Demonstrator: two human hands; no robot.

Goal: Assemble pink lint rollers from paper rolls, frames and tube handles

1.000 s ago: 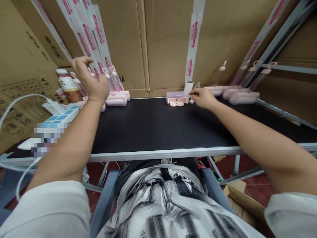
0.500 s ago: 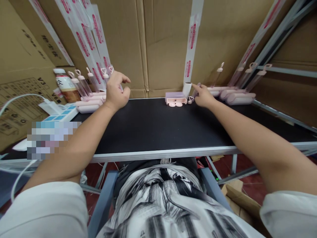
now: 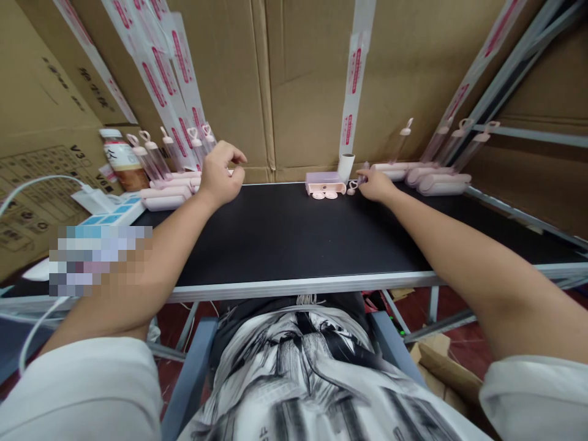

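Across the middle of the frame runs the black table (image 3: 294, 236); at centre-left the left hand (image 3: 223, 174) hangs with thumb and forefinger parted, beside pink cases (image 3: 168, 199). Right of centre, the right hand's (image 3: 377, 185) fingertips meet near a small heart-looped piece (image 3: 351, 188), grip impossible to tell. A light, low pinch should spare the neighbouring pink-and-purple box (image 3: 325, 184) and white cylinder (image 3: 346, 168).
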